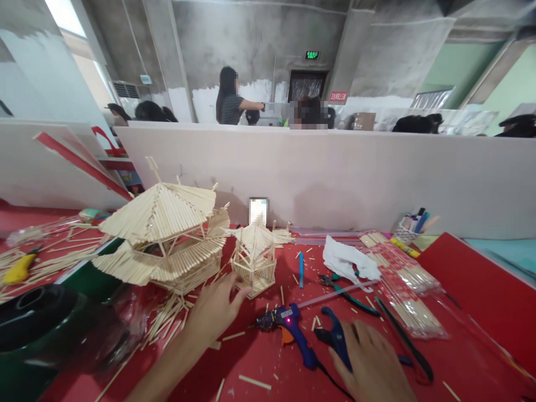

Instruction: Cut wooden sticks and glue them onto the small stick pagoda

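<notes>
My left hand (215, 310) reaches forward over the red table (268, 357), fingers stretched out and open, its tips close to the base of a small stick pavilion (254, 258). A large two-tier stick pavilion (167, 240) stands to the left of it. My right hand (372, 363) lies flat and open at the near edge, resting on or just beside blue-handled pliers (335, 335). A blue glue gun (293, 326) with a small red light lies between my two hands.
Loose sticks (167, 321) lie scattered near the big model. Green-handled cutters (347, 290), a white cloth (345, 259), bags of sticks (404, 285), a pen cup (412, 226) sit right. A dark green container (37, 324) and yellow tool (19, 268) are at left. Behind a white partition (335, 173) are several people.
</notes>
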### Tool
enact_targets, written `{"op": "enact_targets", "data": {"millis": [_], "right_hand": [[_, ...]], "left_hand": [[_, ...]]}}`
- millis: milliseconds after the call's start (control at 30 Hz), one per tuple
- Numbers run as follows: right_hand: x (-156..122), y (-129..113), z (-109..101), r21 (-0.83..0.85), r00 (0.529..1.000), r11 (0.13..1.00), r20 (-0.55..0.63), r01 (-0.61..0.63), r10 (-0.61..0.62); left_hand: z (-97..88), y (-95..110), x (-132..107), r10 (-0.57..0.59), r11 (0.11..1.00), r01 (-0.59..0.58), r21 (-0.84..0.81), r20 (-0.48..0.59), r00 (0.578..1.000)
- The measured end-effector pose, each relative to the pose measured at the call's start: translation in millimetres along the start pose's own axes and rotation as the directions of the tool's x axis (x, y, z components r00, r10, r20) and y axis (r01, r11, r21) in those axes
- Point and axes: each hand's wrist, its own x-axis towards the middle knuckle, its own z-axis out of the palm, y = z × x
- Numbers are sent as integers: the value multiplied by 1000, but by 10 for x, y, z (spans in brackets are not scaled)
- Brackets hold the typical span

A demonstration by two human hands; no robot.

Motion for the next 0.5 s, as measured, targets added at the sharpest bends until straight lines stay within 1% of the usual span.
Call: {"op": "enact_targets", "data": {"millis": [67, 133, 200, 233, 267, 300, 367, 433, 500], "right_hand": [[96, -116, -119, 4, 1000, 1000, 5, 10, -10], [214, -280, -285, 43, 999, 999, 48, -4, 1], [320, -466, -443, 90, 990, 996, 137, 8, -20], [361, -556, -503, 131, 977, 991, 211, 14, -41], [394, -639, -547, 173, 953, 985, 296, 8, -60], [421, -710, -575, 198, 928, 980, 365, 1, -74], [461, -812, -590, 208, 891, 978, 449, -23, -74], [496, -850, -581, 189, 871, 981, 488, -42, -56], [531, -824, -576, 230, 852, 972, 518, -54, -76]], "left_hand": [[60, 21, 23, 6, 999, -7, 37, 39, 999], [128, 35, 56, 50, 996, -54, 68, 60, 997], [182, 16, 93, 108, 988, -114, 100, 67, 992], [199, -8, 109, 134, 984, -141, 107, 67, 989], [209, -40, 123, 158, 981, -164, 107, 62, 985], [213, -77, 135, 179, 978, -184, 102, 56, 982], [206, -150, 158, 187, 978, -190, 88, 32, 982], [191, -201, 185, 160, 984, -161, 71, 17, 987], [175, -222, 224, 131, 990, -132, 39, 26, 991]]}}
